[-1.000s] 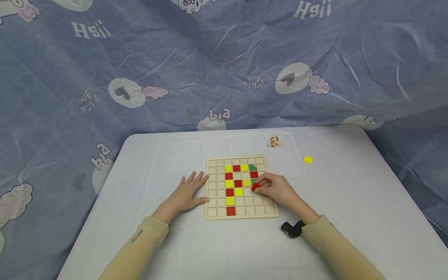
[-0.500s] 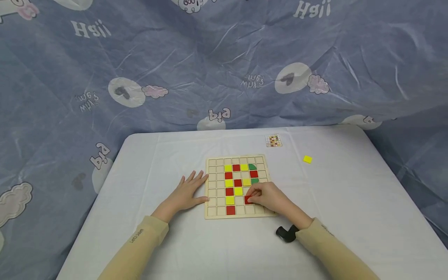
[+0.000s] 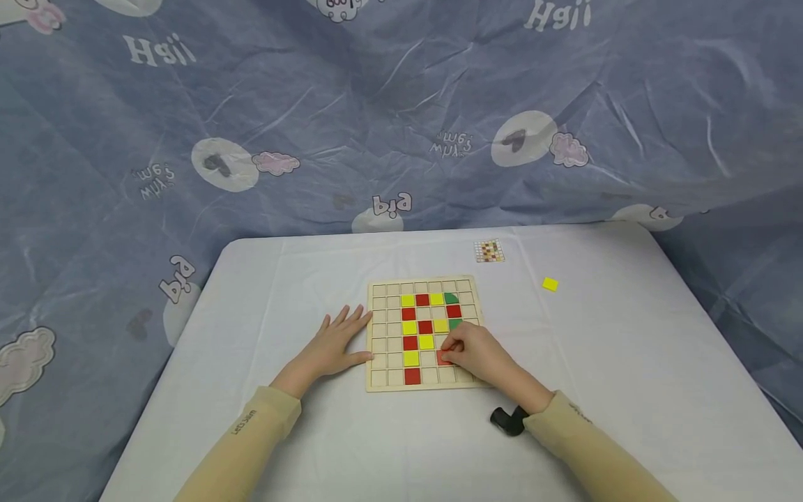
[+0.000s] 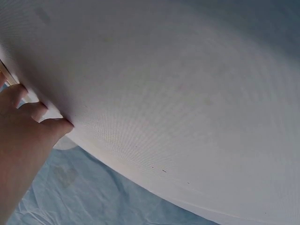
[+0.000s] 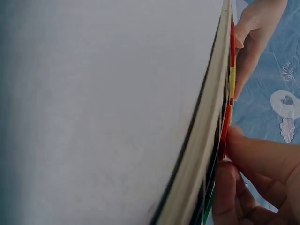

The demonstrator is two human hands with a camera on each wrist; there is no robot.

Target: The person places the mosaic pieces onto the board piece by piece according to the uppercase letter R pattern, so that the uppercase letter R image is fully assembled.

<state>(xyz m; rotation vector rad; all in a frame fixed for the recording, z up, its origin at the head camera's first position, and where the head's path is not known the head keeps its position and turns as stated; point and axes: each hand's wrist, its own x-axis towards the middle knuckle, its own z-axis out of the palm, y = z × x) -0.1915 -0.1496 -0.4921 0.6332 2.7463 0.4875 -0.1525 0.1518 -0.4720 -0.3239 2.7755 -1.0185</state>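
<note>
A square wooden grid board (image 3: 380,377) lies on the white table, with red, yellow and green tiles set in its cells. My right hand (image 3: 482,353) holds a red tile (image 3: 442,358) between thumb and fingers over a cell in the lower right part. Seen from the right wrist, this red tile (image 5: 226,124) stands slightly proud of the board's face, thumb and fingertip at its edge. My left hand (image 3: 331,346) lies spread with fingertips and thumb at the board's left edge. The left wrist view shows these fingers (image 4: 35,111) along the table.
A small card (image 3: 489,251) with a printed coloured grid lies behind the board. To the right of it is a loose yellow tile (image 3: 550,284). A black curved object (image 3: 505,421) shows beside the right sleeve. Patterned blue cloth (image 3: 351,125) hangs beyond the table.
My right hand has carried the red tile from beside the green tile down and slightly left to a lower cell, where it now lies flatter. My left hand keeps its place.
</note>
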